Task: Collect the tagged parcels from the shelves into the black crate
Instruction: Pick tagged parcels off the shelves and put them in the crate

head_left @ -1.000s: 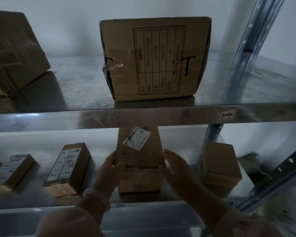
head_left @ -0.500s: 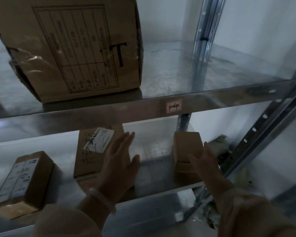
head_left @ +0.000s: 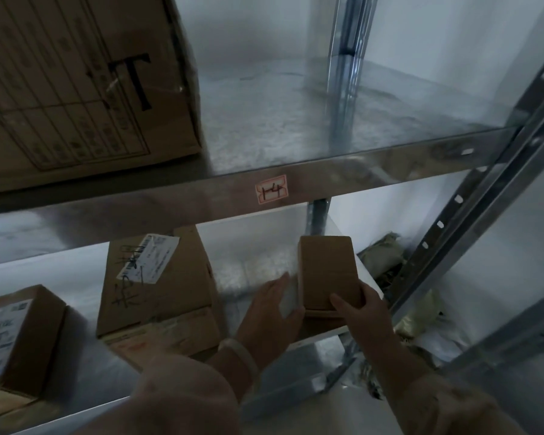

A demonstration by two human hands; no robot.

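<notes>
A small plain cardboard parcel stands at the right end of the lower metal shelf. My right hand grips its near right corner, thumb on the top face. My left hand lies against its left side, where a white face shows, with fingers fairly straight. To the left sits a bigger parcel with a white tag and pen marks. Another tagged parcel is at the far left. The black crate is out of sight.
A large carton with a printed table stands on the upper shelf, whose front edge bears a small red-framed sticker. A slanted steel upright runs down the right. Crumpled wrapping lies behind the shelf's right end.
My view swung right. My left hand left the big tagged parcel and moved to the small plain one, and my right hand closed on that parcel's near corner.
</notes>
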